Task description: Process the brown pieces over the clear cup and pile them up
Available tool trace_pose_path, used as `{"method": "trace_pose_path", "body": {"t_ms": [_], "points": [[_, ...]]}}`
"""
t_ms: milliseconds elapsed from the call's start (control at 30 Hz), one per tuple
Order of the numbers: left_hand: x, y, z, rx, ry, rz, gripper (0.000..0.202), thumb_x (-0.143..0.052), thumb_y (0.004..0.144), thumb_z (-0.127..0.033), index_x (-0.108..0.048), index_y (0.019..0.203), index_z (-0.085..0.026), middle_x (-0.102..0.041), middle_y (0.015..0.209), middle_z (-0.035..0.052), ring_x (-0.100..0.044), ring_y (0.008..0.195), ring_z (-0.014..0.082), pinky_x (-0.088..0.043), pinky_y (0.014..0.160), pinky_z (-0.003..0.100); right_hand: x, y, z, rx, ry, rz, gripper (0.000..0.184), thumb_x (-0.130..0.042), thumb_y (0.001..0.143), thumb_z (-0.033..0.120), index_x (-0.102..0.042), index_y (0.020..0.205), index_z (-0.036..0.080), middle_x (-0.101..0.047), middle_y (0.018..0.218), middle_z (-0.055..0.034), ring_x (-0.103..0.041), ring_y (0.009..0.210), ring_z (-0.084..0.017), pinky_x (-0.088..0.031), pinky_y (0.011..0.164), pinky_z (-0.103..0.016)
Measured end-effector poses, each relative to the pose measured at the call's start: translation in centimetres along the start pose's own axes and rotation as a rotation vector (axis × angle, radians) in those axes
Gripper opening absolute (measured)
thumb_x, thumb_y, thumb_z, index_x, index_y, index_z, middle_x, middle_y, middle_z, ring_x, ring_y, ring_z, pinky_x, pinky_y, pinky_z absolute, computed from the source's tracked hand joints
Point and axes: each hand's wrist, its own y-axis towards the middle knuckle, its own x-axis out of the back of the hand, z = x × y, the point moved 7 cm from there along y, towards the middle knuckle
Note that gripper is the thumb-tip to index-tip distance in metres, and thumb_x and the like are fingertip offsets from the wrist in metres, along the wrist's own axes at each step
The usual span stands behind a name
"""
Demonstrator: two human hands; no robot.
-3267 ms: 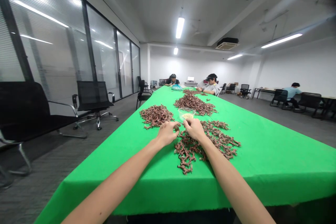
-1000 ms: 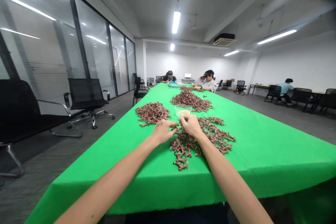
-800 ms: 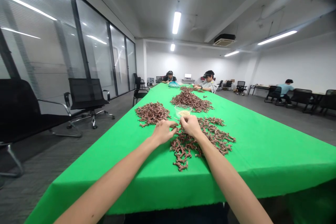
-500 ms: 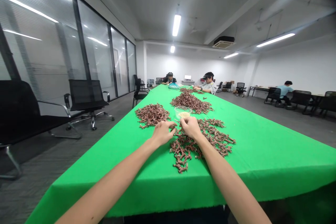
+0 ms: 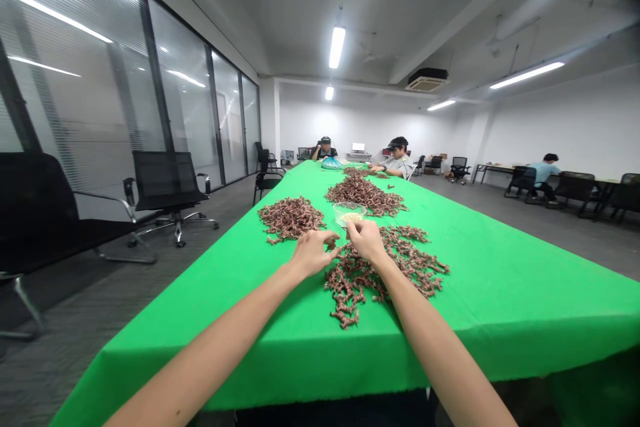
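Head view: the right hand point(image 5: 367, 242) has its thumb and fingertips point(image 5: 349, 227) pressed together in a tight pinch just in front of a clear bowl point(image 5: 349, 213), though anything held there is too small to make out. The left hand point(image 5: 313, 255) sits just beside it, fingers loosely curled and pointing toward the right hand; whether they grip anything, I cannot tell. Both hands are just above a sprawling heap of reddish-brown, knobbly pieces point(image 5: 363, 280), and the bowl holds a shallow layer of pale bits point(image 5: 352, 217). The step in hand looks like fine fingertip work at the edge of this heap, and the next move calls for a steady pinch close to the bowl.

Two similar heaps point(image 5: 290, 219) point(image 5: 365, 195) lie farther along the green-covered table point(image 5: 475, 307). Beyond them, two seated people point(image 5: 325, 150) point(image 5: 397, 159) work at the far end near a blue plastic bag point(image 5: 331, 163). Another person point(image 5: 543, 170) sits at a separate table.
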Motion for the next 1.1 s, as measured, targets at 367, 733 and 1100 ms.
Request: {"method": "trace_pose_path", "body": {"t_ms": [367, 733, 1100], "points": [[-0.3, 0.15, 0.32, -0.007, 0.017, 0.011, 0.032, -0.071, 0.081, -0.035, -0.075, 0.112, -0.026, -0.079, 0.094, 0.0024, -0.073, 0.092, 0.0226, -0.053, 0.084, 0.031, 0.07, -0.09, 0.47, 0.037, -0.046, 0.003, 0.046, -0.045, 0.093, 0.037, -0.061, 0.055, 0.018, -0.052, 0.05, 0.0002, -0.046, 0.051, -0.013, -0.031, 0.058, -0.027], [-0.17, 0.13, 0.16, -0.002, 0.025, 0.004, 0.032, -0.069, 0.081, -0.034, -0.075, 0.112, -0.026, -0.078, 0.091, 0.0019, -0.072, 0.09, 0.0221, -0.053, 0.082, 0.03, -0.06, -0.05, 0.27, 0.033, -0.069, 0.024, 0.045, -0.045, 0.093, 0.037, -0.06, 0.055, 0.019, -0.053, 0.05, 0.0002, -0.046, 0.051, -0.012, -0.031, 0.058, -0.026], [-0.11, 0.14, -0.07, -0.01, 0.038, 0.023, 0.032, -0.068, 0.081, -0.031, -0.074, 0.111, -0.025, -0.077, 0.091, 0.001, -0.071, 0.087, 0.0216, -0.051, 0.079, 0.03, -0.21, -0.07, 0.26, 0.041, -0.085, 0.029, 0.044, -0.046, 0.093, 0.037, -0.063, 0.058, 0.019, -0.057, 0.053, -0.0007, -0.048, 0.053, -0.013, -0.033, 0.06, -0.027]]}}
